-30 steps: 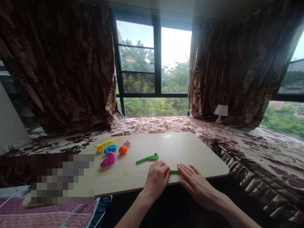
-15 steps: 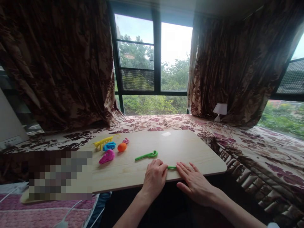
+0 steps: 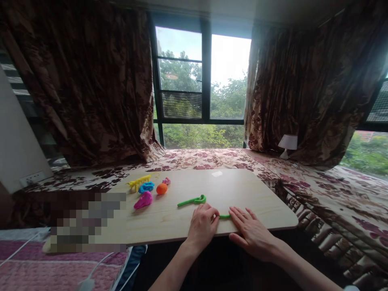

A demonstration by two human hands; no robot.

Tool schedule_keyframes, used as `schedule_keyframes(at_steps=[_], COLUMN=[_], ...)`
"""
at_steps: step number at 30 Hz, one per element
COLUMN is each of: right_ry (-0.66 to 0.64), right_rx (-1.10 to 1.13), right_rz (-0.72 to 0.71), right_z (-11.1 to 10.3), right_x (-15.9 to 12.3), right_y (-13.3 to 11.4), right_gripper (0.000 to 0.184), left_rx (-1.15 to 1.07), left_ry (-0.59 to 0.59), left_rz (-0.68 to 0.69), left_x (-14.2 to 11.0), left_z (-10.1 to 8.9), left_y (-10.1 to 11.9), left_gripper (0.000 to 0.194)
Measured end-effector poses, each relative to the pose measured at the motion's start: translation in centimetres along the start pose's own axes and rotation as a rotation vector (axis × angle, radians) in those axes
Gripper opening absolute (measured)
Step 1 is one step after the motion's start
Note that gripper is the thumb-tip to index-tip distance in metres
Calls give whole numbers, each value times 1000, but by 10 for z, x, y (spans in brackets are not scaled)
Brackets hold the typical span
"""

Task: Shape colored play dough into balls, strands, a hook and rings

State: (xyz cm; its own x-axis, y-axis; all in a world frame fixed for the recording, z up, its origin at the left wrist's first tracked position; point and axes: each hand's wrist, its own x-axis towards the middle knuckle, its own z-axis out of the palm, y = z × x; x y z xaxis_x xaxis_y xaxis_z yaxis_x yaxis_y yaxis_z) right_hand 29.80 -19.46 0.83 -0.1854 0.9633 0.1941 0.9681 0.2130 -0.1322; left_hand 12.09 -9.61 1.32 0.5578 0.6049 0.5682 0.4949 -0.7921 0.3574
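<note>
Along the tabletop edge (image 3: pixel 285 226), the left hand (image 3: pixel 203 223) curls beside a green strip (image 3: pixel 224 216), grip unclear; the right hand (image 3: pixel 249 228) lies flat, room rightward.

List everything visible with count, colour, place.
Table: one, pale, foreground
Strand: one, green, table front
Hooked piece: one, green, table middle
Lump: one, magenta, table left
Ball: one, orange, beyond lump
Blue piece: one, blue, beside ball
Long piece: one, yellow, beyond blue piece
Small piece: one, pink, behind ball
Cloth: one, purple floral, background
Lamp: one, white, right
Curtains: two, brown, background
Window panes: several, clear, background
Quilt: one, pink, lower left
Left hand: one, bare, at strand
Right hand: one, bare, at strand
</note>
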Motion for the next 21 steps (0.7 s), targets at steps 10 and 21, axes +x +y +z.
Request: schedule_keyframes(at_steps=[10, 21], right_ry=[43, -18], right_rx=[-6, 37], right_rz=[-67, -21], right_z=[-3, 1], right_x=[25, 25], right_y=[-18, -32], right_gripper=[57, 57], left_rx=[-174, -445], left_ry=[28, 224], left_rz=[-71, -278], left_x=[-3, -9], left_z=[-4, -12], left_y=[-4, -40], left_gripper=[13, 19])
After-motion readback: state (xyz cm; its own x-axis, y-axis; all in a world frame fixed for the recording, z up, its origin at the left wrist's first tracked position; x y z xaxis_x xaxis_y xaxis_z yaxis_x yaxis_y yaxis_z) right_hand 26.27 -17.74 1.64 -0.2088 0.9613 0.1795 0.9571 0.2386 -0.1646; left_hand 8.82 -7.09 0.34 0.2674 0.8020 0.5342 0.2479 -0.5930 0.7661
